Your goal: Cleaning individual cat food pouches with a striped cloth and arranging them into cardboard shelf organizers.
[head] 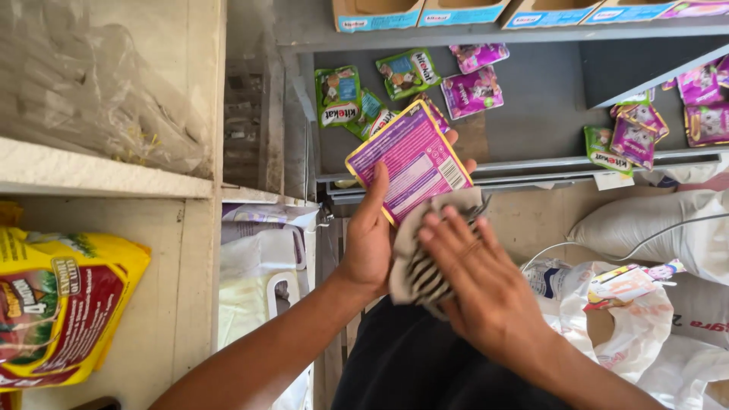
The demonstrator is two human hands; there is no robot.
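My left hand (370, 235) grips a purple pet-food pouch (414, 156) with a yellow edge, holding it by its lower left side in front of a grey shelf. My right hand (474, 281) presses a striped black-and-white cloth (421, 273) against the lower part of the pouch, fingers spread over the cloth. The pouch's back side faces me.
On the grey shelf (524, 114) lie several green pouches (339, 95) and purple pouches (472, 91); more purple pouches (706, 106) lie at the right. Cardboard trays (380, 15) stand above. A yellow bag (61, 304) sits at lower left, white sacks (653, 228) at lower right.
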